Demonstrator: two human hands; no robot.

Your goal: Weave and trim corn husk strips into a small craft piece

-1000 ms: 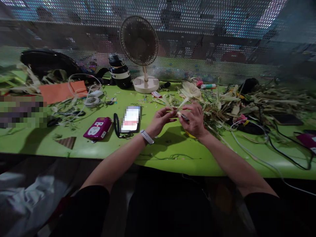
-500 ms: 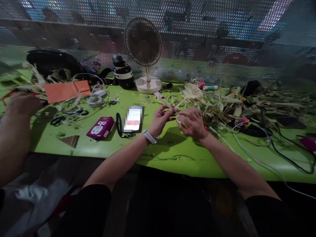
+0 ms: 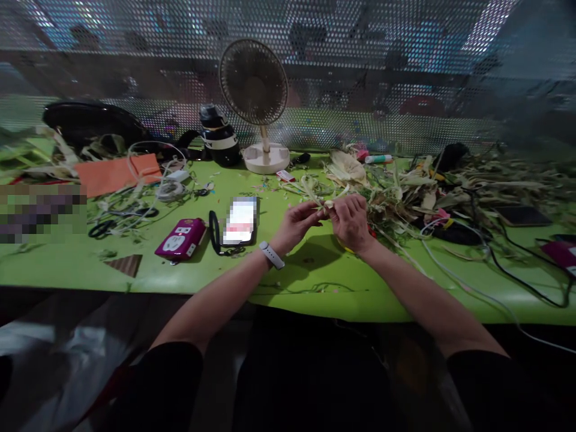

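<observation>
Both hands meet above the green table, pinched on pale green strips of corn husk (image 3: pixel 310 187) that fan upward from the fingertips. My left hand (image 3: pixel 297 224), with a white band on its wrist, is closed on the lower end of the strips. Against it, my right hand (image 3: pixel 351 222) is closed on the same husk, its fingertips touching those of the left. Part of the husk is hidden behind the fingers. Something red and yellow (image 3: pixel 347 248) shows under the right hand, too covered to name. A wide pale husk (image 3: pixel 346 168) lies just beyond the hands.
A heap of husks (image 3: pixel 418 198) spreads right. On the left are a lit phone (image 3: pixel 240 221), a purple box (image 3: pixel 180 239), scissors (image 3: pixel 101 228) and an orange sheet (image 3: pixel 117 174). A fan (image 3: pixel 266 157) and bottle (image 3: pixel 220 144) stand at the back. Cables (image 3: pixel 508 264) cross the right side.
My right hand has drawn in beside the left, and its fingers have closed tighter on the husk. Another person's arm at the far left has left the view. The view has shifted slightly.
</observation>
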